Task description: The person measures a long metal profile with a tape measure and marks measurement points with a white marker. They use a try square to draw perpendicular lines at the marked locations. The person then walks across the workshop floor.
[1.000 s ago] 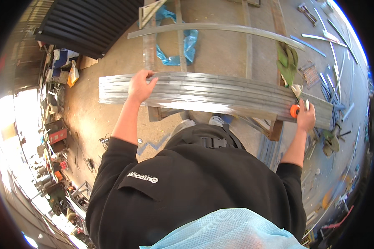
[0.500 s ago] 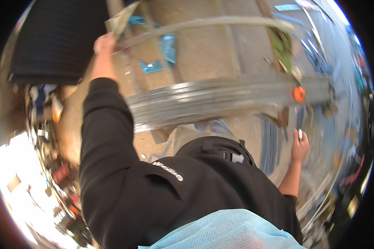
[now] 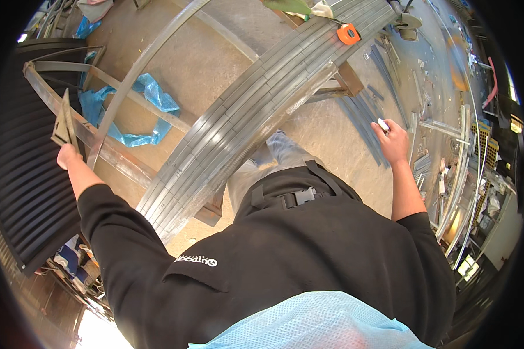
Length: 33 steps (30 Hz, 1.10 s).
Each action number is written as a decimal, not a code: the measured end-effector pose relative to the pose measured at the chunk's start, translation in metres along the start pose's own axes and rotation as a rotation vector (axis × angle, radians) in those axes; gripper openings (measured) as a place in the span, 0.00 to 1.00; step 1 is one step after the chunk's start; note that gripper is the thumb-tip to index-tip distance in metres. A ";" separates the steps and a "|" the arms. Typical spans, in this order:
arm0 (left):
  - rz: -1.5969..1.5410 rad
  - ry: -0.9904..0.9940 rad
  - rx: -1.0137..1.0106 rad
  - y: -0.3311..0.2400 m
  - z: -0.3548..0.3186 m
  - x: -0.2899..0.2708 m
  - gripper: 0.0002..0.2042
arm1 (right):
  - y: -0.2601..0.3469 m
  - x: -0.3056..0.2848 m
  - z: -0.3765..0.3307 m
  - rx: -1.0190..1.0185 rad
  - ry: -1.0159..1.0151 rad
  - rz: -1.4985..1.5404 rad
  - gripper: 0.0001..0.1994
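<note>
My left hand [image 3: 70, 156] is closed round a metal square [image 3: 65, 122] at the left, beside a steel frame [image 3: 93, 136]. Off to the right, my right hand [image 3: 395, 142] grips a slim white marker pen [image 3: 383, 124] above the floor. Between the hands a bundle of grey metal bars [image 3: 239, 116] lies side by side, with short dark marks across them. An orange tape measure [image 3: 348, 34] rests on the bundle's far right part. Neither hand touches the bars.
Blue plastic wrap [image 3: 151, 99] lies on the floor inside the frame. A black ribbed panel [image 3: 23, 157] stands at the left. Loose grey strips [image 3: 361, 131] lie on the floor near my right hand, and long metal profiles [image 3: 463, 168] fill the right side.
The view has turned, so the bars now slant up to the right instead of lying nearly level. My left hand keeps the square and my right hand the marker pen.
</note>
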<state>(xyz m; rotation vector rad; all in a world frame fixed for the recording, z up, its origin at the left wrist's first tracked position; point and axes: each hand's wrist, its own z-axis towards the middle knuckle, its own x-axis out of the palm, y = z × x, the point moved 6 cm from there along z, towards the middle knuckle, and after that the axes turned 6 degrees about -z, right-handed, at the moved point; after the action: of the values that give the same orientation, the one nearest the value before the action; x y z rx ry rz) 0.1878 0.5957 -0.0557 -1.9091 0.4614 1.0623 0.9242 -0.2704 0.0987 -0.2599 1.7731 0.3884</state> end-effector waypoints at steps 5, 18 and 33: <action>-0.676 -0.015 0.458 -0.068 -0.151 -0.057 0.14 | 0.017 0.007 0.011 -0.008 0.007 0.177 0.22; -0.217 0.680 1.274 -0.123 -0.652 0.084 0.13 | 0.132 0.065 0.014 -0.261 0.545 1.042 0.18; 0.045 0.642 1.392 -0.102 -0.735 0.147 0.09 | 0.117 0.116 0.015 -0.366 0.738 0.896 0.08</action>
<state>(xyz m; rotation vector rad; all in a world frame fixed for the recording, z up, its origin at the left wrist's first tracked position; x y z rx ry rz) 0.7012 0.0523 0.0590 -0.8722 1.1991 -0.0510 0.8667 -0.1534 -0.0025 0.1951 2.4779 1.4041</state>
